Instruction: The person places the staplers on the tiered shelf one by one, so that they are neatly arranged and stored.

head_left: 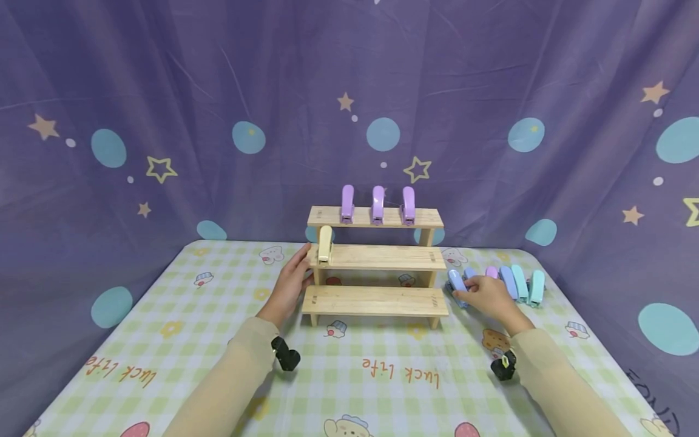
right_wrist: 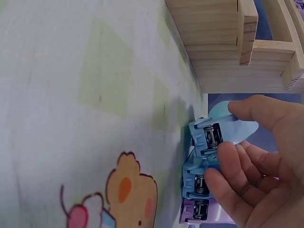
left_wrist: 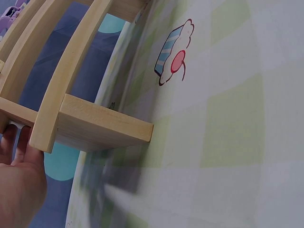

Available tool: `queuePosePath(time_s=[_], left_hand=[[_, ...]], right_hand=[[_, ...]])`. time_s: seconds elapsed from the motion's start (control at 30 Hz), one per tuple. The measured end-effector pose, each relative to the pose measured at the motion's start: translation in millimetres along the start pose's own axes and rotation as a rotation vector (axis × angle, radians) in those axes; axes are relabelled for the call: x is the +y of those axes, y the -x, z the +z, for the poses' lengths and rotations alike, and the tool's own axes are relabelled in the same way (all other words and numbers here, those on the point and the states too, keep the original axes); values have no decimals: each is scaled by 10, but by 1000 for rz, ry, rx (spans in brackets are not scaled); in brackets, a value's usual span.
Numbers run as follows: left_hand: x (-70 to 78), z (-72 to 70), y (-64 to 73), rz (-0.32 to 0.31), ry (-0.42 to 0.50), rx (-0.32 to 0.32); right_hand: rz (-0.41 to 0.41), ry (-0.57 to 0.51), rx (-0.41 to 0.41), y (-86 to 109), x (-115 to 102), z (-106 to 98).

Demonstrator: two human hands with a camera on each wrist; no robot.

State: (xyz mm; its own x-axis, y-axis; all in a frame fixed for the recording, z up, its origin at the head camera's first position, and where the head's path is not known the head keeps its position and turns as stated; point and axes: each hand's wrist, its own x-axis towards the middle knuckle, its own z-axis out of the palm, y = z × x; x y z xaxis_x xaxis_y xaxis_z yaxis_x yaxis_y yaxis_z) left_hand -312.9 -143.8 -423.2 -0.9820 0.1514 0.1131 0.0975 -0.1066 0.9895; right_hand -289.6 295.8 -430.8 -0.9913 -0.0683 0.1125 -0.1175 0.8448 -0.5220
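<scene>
My right hand (head_left: 490,296) pinches a light blue stapler (right_wrist: 230,130) between thumb and fingers, at the near end of a row of staplers right of the rack. Close beside it are another blue stapler (right_wrist: 194,180) and a purple stapler (right_wrist: 205,211). My left hand (head_left: 289,285) holds the left end of the three-tier wooden rack (head_left: 377,298) at the middle tier; its fingers are partly hidden by the wood in the left wrist view. A cream-yellow stapler (head_left: 324,244) stands at the left end of that tier. Three purple staplers (head_left: 378,205) stand along the top tier.
Further right in the row are a blue stapler (head_left: 508,283) and two teal staplers, one being the outermost teal stapler (head_left: 537,287). A green-checked cloth (head_left: 218,303) covers the table. A purple curtain (head_left: 306,73) hangs behind the rack.
</scene>
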Motion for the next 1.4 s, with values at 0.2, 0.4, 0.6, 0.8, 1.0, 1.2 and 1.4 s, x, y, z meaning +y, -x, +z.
queuePosePath(time_s=[0.2, 0.4, 0.6, 0.8, 1.0, 1.2, 1.4], left_hand=[[-26, -5, -11, 18, -7, 13], [-33, -7, -4, 21, -18, 23], [-34, -2, 5, 18, -22, 25], [-26, 0, 8, 11, -33, 25], [-26, -2, 8, 22, -30, 11], [-22, 8, -5, 21, -18, 29], [-22, 14, -10, 10, -23, 46]], right_hand=[[-1, -23, -3, 27, -24, -48], [-20, -31, 21, 42, -46, -93], [-14, -16, 16, 65, -104, -151], [-30, -31, 39, 87, -152, -246], [-33, -53, 55, 129, -231, -393], [-50, -43, 77, 154, -304, -503], [-108, -35, 118, 180, -405, -596]])
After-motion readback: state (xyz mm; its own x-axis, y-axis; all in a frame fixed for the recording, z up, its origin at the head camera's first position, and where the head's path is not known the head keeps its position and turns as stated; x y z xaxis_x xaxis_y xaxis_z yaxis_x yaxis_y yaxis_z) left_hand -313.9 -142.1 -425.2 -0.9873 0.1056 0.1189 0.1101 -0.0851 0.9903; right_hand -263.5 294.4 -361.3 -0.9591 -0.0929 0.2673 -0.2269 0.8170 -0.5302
